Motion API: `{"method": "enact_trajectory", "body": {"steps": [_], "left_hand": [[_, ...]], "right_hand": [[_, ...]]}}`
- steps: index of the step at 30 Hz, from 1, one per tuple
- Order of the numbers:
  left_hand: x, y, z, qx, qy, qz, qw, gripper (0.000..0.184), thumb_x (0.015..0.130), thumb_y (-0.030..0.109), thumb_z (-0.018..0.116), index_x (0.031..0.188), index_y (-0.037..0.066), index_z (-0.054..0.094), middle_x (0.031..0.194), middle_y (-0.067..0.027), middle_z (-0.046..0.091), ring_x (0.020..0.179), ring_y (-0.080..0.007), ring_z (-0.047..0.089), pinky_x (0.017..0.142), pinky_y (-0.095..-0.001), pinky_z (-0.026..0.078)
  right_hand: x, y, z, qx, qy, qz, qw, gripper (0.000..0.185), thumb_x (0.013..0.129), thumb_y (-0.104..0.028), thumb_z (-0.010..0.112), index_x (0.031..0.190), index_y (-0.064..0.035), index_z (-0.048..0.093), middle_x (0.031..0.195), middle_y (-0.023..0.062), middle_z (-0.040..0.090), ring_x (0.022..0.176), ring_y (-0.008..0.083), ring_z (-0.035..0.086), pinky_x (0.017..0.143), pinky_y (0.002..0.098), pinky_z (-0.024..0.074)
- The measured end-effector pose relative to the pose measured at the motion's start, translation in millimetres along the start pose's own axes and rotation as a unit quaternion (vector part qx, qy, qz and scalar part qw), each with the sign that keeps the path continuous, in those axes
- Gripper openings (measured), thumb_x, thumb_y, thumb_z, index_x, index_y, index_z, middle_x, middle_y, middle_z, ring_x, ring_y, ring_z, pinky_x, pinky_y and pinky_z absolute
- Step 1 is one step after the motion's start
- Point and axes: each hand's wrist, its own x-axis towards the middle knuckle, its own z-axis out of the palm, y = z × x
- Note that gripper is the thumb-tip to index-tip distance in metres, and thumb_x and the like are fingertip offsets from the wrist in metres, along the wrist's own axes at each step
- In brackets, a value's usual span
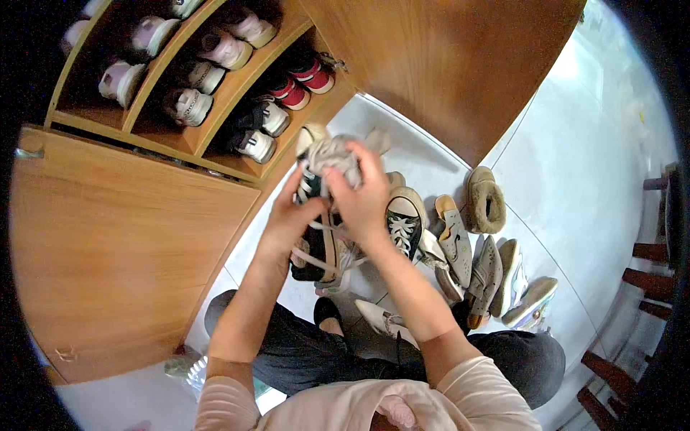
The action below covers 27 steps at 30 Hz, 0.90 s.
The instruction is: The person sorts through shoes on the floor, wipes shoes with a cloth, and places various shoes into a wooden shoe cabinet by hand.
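A black canvas shoe point(327, 251) with a pale toe and white laces is held up in front of me, toe pointing away. My left hand point(291, 212) grips its side near the laces, fingers closed. At the toe end, my right hand point(361, 188) is closed on a crumpled grey-white cloth point(336, 156), which lies against the shoe's front. The cloth is slightly blurred. Just right of my right hand, a similar black canvas shoe point(404, 223) stands on the floor.
An open wooden cabinet point(198, 133) at the upper left holds rows of shoes. Its doors point(129, 244) stand open. A fur-lined shoe point(486, 201), grey slip-ons point(485, 276) and sneakers point(530, 302) sit on the tiled floor to the right. Dark red chair legs point(611, 377) are at the far right.
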Motion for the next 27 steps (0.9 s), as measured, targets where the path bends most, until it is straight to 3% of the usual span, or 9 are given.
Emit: {"method": "enact_trajectory", "body": {"steps": [1, 11, 13, 14, 17, 20, 22, 24, 27], "left_hand": [[2, 4, -1, -0.089, -0.002, -0.032, 0.996, 0.063, 0.072, 0.001, 0.059, 0.130, 0.007, 0.037, 0.097, -0.0053, 0.058, 0.079, -0.0132, 0.057, 0.070, -0.0251, 0.047], [-7, 1, 5, 0.015, -0.043, -0.014, 0.999, 0.074, 0.064, 0.001, 0.062, 0.132, 0.006, 0.034, 0.094, -0.0061, 0.059, 0.077, -0.0124, 0.058, 0.068, -0.0242, 0.046], [1, 10, -4, 0.046, -0.040, 0.006, 0.998, 0.072, 0.066, 0.000, 0.060, 0.133, 0.008, 0.034, 0.093, -0.0076, 0.059, 0.075, -0.0137, 0.058, 0.064, -0.0250, 0.048], [-2, 13, 0, -0.059, 0.017, -0.049, 0.997, 0.068, 0.068, 0.000, 0.057, 0.132, 0.010, 0.035, 0.088, -0.0068, 0.060, 0.073, -0.0128, 0.058, 0.062, -0.0245, 0.048], [-2, 11, -3, -0.102, -0.006, -0.046, 0.994, 0.065, 0.069, 0.001, 0.056, 0.130, 0.010, 0.037, 0.088, -0.0063, 0.060, 0.073, -0.0125, 0.058, 0.062, -0.0245, 0.048], [-8, 8, -3, 0.009, -0.064, -0.051, 0.997, 0.068, 0.066, 0.003, 0.061, 0.130, 0.009, 0.038, 0.096, -0.0063, 0.058, 0.078, -0.0125, 0.058, 0.071, -0.0251, 0.047], [-16, 4, 9, 0.034, -0.054, 0.004, 0.998, 0.073, 0.065, 0.003, 0.063, 0.132, 0.008, 0.036, 0.095, -0.0058, 0.059, 0.086, -0.0130, 0.057, 0.077, -0.0256, 0.046], [-12, -7, 8, 0.060, -0.057, 0.044, 0.996, 0.076, 0.063, 0.004, 0.068, 0.132, 0.008, 0.037, 0.122, -0.0119, 0.042, 0.109, -0.0193, 0.046, 0.087, -0.0290, 0.041], [-6, -11, 6, 0.331, 0.007, 0.253, 0.909, 0.075, 0.061, 0.011, 0.073, 0.129, 0.009, 0.041, 0.127, -0.0174, 0.034, 0.115, -0.0267, 0.042, 0.092, -0.0323, 0.038]], "right_hand": [[-10, -3, 3, -0.022, -0.016, -0.012, 1.000, 0.042, 0.070, -0.022, 0.067, 0.107, -0.0073, 0.054, 0.097, 0.0141, 0.055, 0.089, 0.0307, 0.055, 0.076, 0.0364, 0.0448], [15, -11, -7, 0.036, 0.013, 0.048, 0.998, 0.039, 0.071, -0.017, 0.067, 0.105, -0.0034, 0.054, 0.097, 0.0151, 0.056, 0.092, 0.0298, 0.054, 0.079, 0.0348, 0.0431], [0, -6, -3, 0.004, -0.004, -0.004, 1.000, 0.039, 0.071, -0.017, 0.068, 0.105, -0.0038, 0.053, 0.097, 0.0149, 0.056, 0.093, 0.0297, 0.054, 0.079, 0.0349, 0.0432], [-9, -4, 0, -0.028, -0.021, -0.049, 0.998, 0.040, 0.071, -0.017, 0.068, 0.106, -0.0041, 0.053, 0.098, 0.0146, 0.056, 0.093, 0.0296, 0.054, 0.079, 0.0349, 0.0433], [-16, 0, 2, 0.025, -0.031, -0.009, 0.999, 0.040, 0.071, -0.017, 0.067, 0.106, -0.0044, 0.053, 0.100, 0.0143, 0.056, 0.094, 0.0296, 0.054, 0.081, 0.0350, 0.0433], [9, -4, -3, 0.069, -0.005, 0.061, 0.996, 0.040, 0.072, -0.018, 0.068, 0.106, -0.0031, 0.053, 0.104, 0.0130, 0.057, 0.095, 0.0227, 0.055, 0.083, 0.0319, 0.0427], [28, -8, -11, 0.162, 0.020, 0.129, 0.978, 0.044, 0.073, -0.020, 0.069, 0.109, -0.0029, 0.051, 0.106, 0.0106, 0.056, 0.094, 0.0178, 0.054, 0.084, 0.0300, 0.0422], [35, -6, -17, 0.215, -0.002, 0.124, 0.969, 0.047, 0.072, -0.021, 0.070, 0.111, -0.0033, 0.049, 0.105, 0.0097, 0.056, 0.094, 0.0174, 0.054, 0.083, 0.0296, 0.0423], [33, 0, -17, 0.294, -0.043, 0.166, 0.940, 0.055, 0.070, -0.020, 0.072, 0.114, -0.0039, 0.046, 0.105, 0.0086, 0.056, 0.094, 0.0179, 0.053, 0.083, 0.0290, 0.0422]]}}
